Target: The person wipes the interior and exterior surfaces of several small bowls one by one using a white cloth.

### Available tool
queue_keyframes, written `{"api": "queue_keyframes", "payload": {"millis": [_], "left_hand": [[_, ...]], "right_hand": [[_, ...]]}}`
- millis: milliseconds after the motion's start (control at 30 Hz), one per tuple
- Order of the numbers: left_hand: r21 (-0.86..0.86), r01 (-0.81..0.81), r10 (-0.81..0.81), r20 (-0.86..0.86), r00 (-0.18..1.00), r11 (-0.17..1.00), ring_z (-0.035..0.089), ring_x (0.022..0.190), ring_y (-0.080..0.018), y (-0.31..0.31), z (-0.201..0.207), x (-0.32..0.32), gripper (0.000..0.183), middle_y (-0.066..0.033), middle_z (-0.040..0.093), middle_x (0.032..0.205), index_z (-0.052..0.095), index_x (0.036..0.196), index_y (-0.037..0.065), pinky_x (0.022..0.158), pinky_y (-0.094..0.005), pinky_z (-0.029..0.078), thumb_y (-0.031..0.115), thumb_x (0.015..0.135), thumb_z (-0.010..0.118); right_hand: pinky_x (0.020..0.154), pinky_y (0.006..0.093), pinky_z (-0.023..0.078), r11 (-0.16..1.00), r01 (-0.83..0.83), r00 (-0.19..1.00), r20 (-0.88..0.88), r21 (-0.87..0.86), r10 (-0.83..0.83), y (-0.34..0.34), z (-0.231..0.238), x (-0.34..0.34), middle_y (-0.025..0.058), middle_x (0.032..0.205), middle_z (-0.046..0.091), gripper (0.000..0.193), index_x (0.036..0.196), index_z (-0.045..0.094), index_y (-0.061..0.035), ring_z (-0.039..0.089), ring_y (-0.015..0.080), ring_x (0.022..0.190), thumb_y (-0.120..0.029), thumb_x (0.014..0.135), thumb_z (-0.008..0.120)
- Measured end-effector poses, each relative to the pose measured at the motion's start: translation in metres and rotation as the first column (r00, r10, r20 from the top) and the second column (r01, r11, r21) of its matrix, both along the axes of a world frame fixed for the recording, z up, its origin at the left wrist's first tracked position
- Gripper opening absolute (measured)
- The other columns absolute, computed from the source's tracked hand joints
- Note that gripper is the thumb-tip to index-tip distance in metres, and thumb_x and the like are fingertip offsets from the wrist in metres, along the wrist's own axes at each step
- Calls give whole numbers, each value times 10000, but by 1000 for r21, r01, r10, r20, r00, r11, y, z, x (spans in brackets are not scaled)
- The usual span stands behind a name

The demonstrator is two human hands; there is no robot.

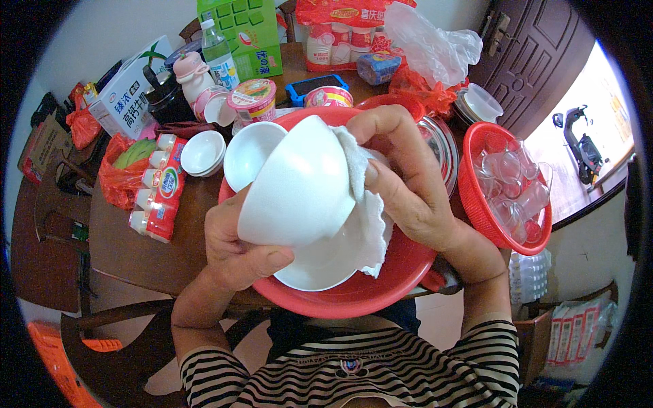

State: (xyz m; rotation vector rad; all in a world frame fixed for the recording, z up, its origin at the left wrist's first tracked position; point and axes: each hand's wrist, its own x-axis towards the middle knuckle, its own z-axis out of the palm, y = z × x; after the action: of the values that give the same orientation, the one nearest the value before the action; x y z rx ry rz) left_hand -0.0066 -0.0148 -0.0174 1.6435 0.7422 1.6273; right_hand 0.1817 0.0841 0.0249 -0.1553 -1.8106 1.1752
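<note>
My left hand (235, 241) grips a white bowl (296, 183), tilted on its side above a red basin (381, 296). My right hand (411, 187) pinches a white cloth (371, 234) against the bowl's rim, with part of it hanging down. Below, a larger white bowl (316, 268) sits in the basin, partly hidden by the held one. Another white bowl (253, 153) rests at the basin's left side, and a short stack of small white bowls (203, 152) stands on the table farther left.
At the right, a red basket (469, 197) holds several clear glasses. Yogurt bottles (163, 187) and a red bag (119, 180) lie on the left of the brown table (129, 255). Instant-noodle cups (253, 98), a water bottle (219, 54) and cartons (245, 34) stand at the back.
</note>
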Motion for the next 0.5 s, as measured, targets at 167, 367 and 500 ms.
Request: {"api": "queue_keyframes", "payload": {"millis": [167,367,500], "left_hand": [[-78,15,-16,-4,1000,997,496,1106,-203,-4,2,6,676,-144,506,1213,361,1280,-83,953,-343,361,132,725,684],[-252,93,-85,43,995,963,475,1132,-205,-4,10,6,615,-142,507,1202,383,1264,-75,975,-342,336,184,779,661],[-182,40,-69,-158,985,983,480,1124,-227,-2,11,1,498,-157,504,1200,460,1205,-76,967,-338,337,167,805,631]], "right_hand": [[771,288,421,788,145,982,14,599,-191,7,9,8,103,972,519,199,941,575,-45,507,220,870,-99,758,630],[669,291,462,446,254,954,-148,858,-260,-6,3,4,63,901,563,284,883,657,-94,548,210,809,-161,608,634],[646,274,464,342,339,928,-252,876,-275,-7,2,1,43,899,571,312,878,668,-108,560,189,784,-158,574,622]]}}
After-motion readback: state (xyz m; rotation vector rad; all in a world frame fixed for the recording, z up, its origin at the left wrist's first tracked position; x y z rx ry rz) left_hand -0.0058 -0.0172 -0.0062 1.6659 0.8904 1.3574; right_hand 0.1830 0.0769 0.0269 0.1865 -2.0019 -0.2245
